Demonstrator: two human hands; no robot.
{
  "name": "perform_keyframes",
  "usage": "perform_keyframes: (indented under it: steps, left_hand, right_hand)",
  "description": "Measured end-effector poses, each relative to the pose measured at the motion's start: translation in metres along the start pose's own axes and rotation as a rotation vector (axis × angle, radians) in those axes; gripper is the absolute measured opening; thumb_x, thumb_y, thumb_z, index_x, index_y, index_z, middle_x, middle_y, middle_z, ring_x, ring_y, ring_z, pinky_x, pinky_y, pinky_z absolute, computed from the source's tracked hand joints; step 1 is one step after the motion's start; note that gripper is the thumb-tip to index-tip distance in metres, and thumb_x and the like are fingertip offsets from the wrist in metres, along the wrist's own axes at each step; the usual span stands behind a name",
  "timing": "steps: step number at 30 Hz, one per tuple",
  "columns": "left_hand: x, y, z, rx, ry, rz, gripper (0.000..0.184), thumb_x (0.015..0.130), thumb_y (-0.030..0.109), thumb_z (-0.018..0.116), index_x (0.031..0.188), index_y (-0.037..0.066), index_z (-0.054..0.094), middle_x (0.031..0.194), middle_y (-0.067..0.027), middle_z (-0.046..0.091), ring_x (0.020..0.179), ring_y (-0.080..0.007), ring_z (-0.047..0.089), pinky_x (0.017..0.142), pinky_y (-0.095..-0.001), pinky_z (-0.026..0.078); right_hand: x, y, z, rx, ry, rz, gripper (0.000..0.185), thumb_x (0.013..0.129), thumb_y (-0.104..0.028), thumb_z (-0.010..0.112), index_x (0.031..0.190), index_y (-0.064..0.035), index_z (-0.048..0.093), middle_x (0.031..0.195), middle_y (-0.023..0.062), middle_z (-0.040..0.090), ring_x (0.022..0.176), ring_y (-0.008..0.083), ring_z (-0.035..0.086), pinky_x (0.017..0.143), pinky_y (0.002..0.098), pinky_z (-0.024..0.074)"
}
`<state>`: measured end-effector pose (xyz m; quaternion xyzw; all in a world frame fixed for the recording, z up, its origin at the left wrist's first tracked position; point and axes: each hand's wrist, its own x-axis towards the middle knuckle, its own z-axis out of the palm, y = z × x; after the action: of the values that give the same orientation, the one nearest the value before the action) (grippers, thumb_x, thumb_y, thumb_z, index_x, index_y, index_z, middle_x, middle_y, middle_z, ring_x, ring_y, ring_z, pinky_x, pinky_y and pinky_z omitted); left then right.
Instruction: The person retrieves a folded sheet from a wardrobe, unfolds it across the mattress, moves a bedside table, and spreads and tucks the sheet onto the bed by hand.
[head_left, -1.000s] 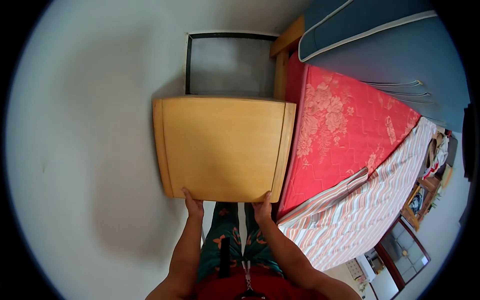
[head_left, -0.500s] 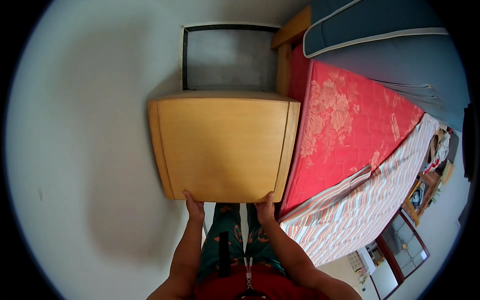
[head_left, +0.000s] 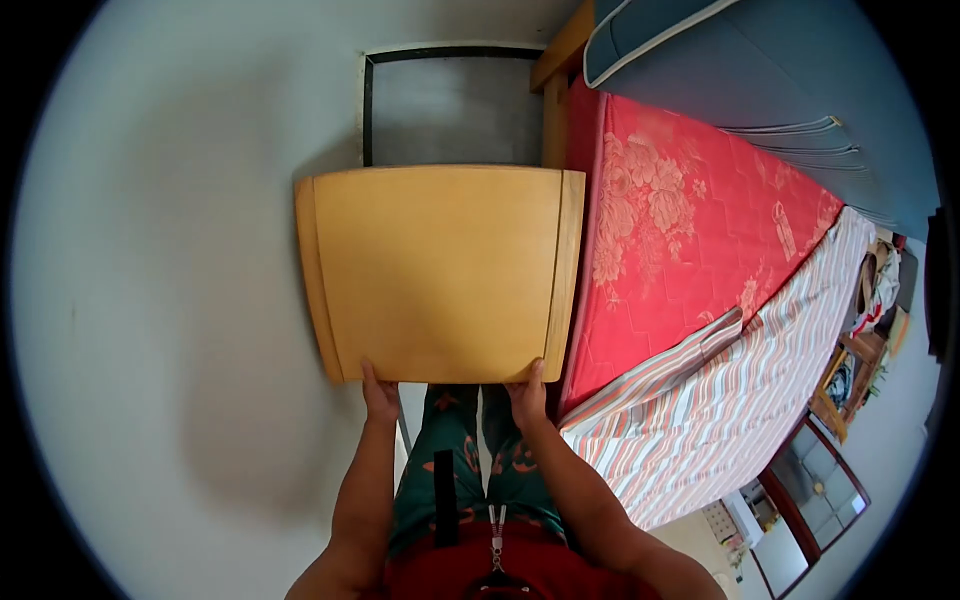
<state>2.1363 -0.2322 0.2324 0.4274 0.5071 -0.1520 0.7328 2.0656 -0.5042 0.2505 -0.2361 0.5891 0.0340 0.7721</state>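
Two hands grip the near edge of the wooden nightstand (head_left: 440,270), the left hand (head_left: 380,397) and right hand (head_left: 528,397) set apart near its corners, thumbs on top, other fingers largely hidden. It sits between the pale wall (head_left: 200,250) and the red floral mattress (head_left: 675,230). It looks rigid, probably heavy and rather slick on top, so the edge near both corners seems the surest hold.

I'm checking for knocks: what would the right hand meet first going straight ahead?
The right hand would probably meet the wooden furniture, whose near edge it holds; depth beneath is unclear.
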Motion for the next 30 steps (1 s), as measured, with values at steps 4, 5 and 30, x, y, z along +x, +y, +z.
perform_keyframes:
  steps: [4, 5, 30]
  left_hand:
    - [0.001, -0.002, 0.003, 0.027, -0.01, 0.052, 0.05, 0.086, 0.052, 0.055, 0.112, 0.009, 0.053, 0.098, -0.0002, 0.06, 0.089, -0.0135, 0.056, 0.08, -0.0306, 0.046]
    - [-0.003, -0.004, 0.003, 0.037, -0.007, 0.071, 0.05, 0.085, 0.053, 0.056, 0.109, 0.009, 0.053, 0.095, 0.0002, 0.06, 0.086, -0.0129, 0.056, 0.079, -0.0302, 0.046]
    - [-0.036, -0.051, -0.09, 0.048, 0.061, 0.084, 0.063, 0.087, 0.057, 0.048, 0.125, 0.007, 0.044, 0.115, -0.0041, 0.055, 0.1, -0.0173, 0.055, 0.083, -0.0303, 0.045]
  right_hand:
    - [0.006, 0.006, -0.008, -0.026, 0.073, 0.034, 0.066, 0.081, -0.062, 0.054, 0.121, -0.0107, 0.045, 0.113, 0.0018, 0.054, 0.098, 0.0172, 0.053, 0.082, 0.0323, 0.041]
    - [0.007, 0.01, -0.01, -0.038, 0.109, 0.036, 0.065, 0.08, -0.063, 0.055, 0.119, -0.0114, 0.047, 0.11, 0.0008, 0.055, 0.095, 0.0164, 0.053, 0.081, 0.0311, 0.0406]
    - [-0.037, 0.084, -0.089, -0.046, 0.059, -0.134, 0.073, 0.084, -0.06, 0.05, 0.128, -0.0035, 0.036, 0.12, 0.0083, 0.047, 0.104, 0.0225, 0.052, 0.084, 0.0362, 0.0455]
